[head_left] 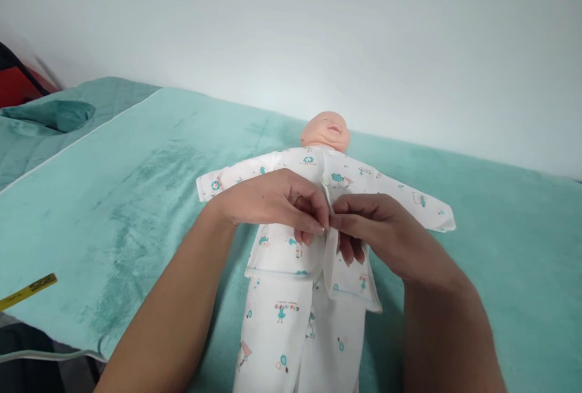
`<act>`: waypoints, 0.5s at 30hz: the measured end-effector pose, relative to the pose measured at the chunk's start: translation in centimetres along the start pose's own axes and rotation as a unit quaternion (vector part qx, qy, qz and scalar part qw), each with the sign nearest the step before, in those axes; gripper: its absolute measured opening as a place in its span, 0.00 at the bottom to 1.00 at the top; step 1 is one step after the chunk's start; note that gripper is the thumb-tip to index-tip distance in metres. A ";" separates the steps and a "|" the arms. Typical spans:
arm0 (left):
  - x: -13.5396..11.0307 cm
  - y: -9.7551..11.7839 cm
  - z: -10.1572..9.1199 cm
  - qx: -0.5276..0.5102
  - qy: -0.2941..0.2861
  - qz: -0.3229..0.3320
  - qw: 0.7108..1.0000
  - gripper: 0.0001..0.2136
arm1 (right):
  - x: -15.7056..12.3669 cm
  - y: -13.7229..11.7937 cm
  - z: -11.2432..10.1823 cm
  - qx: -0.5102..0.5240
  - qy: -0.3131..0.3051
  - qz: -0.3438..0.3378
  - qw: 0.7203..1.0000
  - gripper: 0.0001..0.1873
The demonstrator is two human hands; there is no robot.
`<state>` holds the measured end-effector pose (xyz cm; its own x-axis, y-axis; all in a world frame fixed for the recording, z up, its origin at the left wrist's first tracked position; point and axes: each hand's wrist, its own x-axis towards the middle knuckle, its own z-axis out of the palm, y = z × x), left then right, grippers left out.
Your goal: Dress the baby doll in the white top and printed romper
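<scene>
A baby doll (325,130) lies on its back, dressed in a white printed shirt (291,256) and matching trousers (275,332). Its sleeves stretch out to both sides. Over the chest, my left hand (291,202) pinches one edge of the shirt's front opening. Close against it, my right hand (370,223) pinches the other edge, fingertips nearly touching the left ones. Just above my fingers a round button (325,181) shows at the upper front. Below them the front edges hang apart. Whatever lies between the fingertips is hidden.
A teal plush cover (150,199) spreads under the doll, with a pale wall (291,35) behind. At the left lie a yellow strip (30,291) and folded teal fabric (50,115). A red and black object (20,80) stands at the far left edge.
</scene>
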<state>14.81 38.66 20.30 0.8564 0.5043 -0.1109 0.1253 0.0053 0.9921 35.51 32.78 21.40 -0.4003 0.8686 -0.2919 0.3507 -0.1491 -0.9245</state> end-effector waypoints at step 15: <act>-0.2 1.1 0.5 0.184 0.066 -0.066 0.979 0.07 | 0.2 0.2 0.3 -0.003 -0.008 0.035 0.999 0.12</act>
<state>15.06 38.11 21.38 0.7519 0.6268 -0.2044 0.4228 -0.2204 0.8790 35.22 32.73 21.11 -0.3879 0.8488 -0.3593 0.3838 -0.2056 -0.9002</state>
